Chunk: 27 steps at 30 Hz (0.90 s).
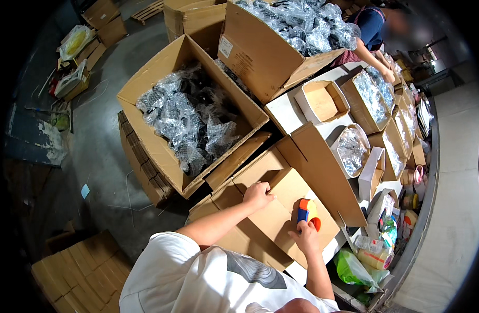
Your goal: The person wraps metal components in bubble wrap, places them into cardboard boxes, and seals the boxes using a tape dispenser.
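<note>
A brown cardboard box [297, 190] with its top panels closed lies in front of me. My left hand [258, 196] curls its fingers over the left edge of this box. In my right hand [306, 239] is a tape dispenser [303, 210], blue and orange with a yellow roll side, held by its handle against the top of the box. The palm side of both hands is hidden. Open flaps and flat cardboard [255, 242] spread under and to the left of the box.
A large open carton [130, 99] holds bubble-wrapped dark parts at the left; another carton [255, 57] stands behind it. White trays [323, 99] and boxes of wrapped parts line the right-hand table. A co-worker's arm [372, 60] reaches in at the far right. Stacked flat cardboard [83, 271] lies lower left.
</note>
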{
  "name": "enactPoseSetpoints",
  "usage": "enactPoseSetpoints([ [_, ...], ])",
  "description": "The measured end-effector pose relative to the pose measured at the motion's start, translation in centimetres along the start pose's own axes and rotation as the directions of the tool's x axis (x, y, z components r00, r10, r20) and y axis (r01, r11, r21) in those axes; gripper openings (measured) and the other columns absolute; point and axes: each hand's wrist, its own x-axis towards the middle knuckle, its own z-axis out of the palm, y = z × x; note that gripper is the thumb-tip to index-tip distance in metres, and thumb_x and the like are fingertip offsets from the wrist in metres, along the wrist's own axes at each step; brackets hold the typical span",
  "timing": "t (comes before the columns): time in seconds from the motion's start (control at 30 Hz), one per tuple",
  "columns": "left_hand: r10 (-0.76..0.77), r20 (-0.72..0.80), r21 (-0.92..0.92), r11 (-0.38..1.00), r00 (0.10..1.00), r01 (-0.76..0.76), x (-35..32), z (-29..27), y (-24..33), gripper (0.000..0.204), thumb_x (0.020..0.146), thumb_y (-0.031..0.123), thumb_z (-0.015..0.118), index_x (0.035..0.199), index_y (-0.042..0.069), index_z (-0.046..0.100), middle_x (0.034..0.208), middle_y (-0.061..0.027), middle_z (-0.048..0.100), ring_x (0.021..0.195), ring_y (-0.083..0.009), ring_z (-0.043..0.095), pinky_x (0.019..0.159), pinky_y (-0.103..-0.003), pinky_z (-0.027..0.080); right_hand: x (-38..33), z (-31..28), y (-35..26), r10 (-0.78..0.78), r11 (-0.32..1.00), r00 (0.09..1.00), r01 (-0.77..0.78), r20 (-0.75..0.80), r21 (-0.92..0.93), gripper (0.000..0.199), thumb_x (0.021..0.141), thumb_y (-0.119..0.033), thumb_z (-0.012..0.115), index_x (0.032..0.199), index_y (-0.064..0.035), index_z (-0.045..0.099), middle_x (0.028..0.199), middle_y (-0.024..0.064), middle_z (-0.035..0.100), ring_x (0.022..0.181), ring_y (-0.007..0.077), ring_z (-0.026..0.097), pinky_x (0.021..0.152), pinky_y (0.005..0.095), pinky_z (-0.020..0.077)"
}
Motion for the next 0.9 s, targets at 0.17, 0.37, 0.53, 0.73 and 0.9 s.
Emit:
enactPoseSetpoints([
  [0.17,0.038,-0.080,-0.143,0.989,0.996,-0.049,0.5,-0.1,-1.1,0.020,0.072,0.020,0.072,0.075,0.002,0.063,0.074,-0.0128,0.066,0.070,-0.0231,0.065,0.063,-0.032,0.050,1.7,-1.8,-2.0,-0.085,0.937,0.944,0.185,-0.319,0.297,0.053,0.060,-0.010,0.075,0.098,-0.0043,0.039,0.087,0.0178,0.053,0.077,0.0362,0.054,0.069,0.0412,0.0455],
  [0.37,-0.080,0.440,-0.872,0.198,0.894,0.447,0.1,-2.0,-3.6,0.054,0.088,0.060,0.042,0.093,0.009,0.059,0.087,0.0011,0.063,0.074,-0.0118,0.060,0.065,-0.026,0.049,6.4,-0.6,-3.5,-0.424,0.771,0.887,0.460,-0.184,0.440,0.059,0.061,-0.006,0.069,0.112,-0.0062,0.039,0.102,0.0179,0.053,0.090,0.0316,0.057,0.079,0.0356,0.0463],
  [0.53,-0.065,0.386,-0.874,0.293,0.920,0.387,-1.0,-3.6,-0.4,0.022,0.095,0.033,0.046,0.086,0.013,0.054,0.086,-0.0008,0.062,0.079,-0.0105,0.062,0.069,-0.027,0.052,6.9,-2.2,-5.0,-0.477,0.756,0.861,0.505,-0.177,0.416,0.053,0.064,-0.008,0.067,0.113,-0.0057,0.048,0.102,0.0186,0.060,0.091,0.0334,0.061,0.081,0.0377,0.0489],
  [0.73,-0.188,0.230,-0.744,0.599,0.955,0.297,0.1,-1.0,-2.9,0.022,0.096,0.021,0.043,0.095,0.000,0.050,0.097,-0.0071,0.059,0.086,-0.0240,0.066,0.062,-0.032,0.055,3.5,-5.5,0.4,-0.481,0.812,0.877,0.454,-0.021,0.366,0.056,0.062,-0.009,0.068,0.116,-0.0091,0.058,0.095,0.0185,0.063,0.086,0.0334,0.062,0.080,0.0376,0.0498],
  [0.9,-0.199,0.153,-0.532,0.809,0.968,0.250,1.2,1.3,-4.7,0.023,0.092,0.021,0.049,0.096,0.001,0.060,0.085,-0.0102,0.064,0.069,-0.0222,0.065,0.059,-0.034,0.054,2.5,-5.7,-0.4,-0.375,0.918,0.923,0.357,0.090,0.171,0.058,0.061,-0.014,0.069,0.118,-0.0162,0.058,0.086,0.0166,0.063,0.079,0.0336,0.062,0.074,0.0392,0.0507],
])
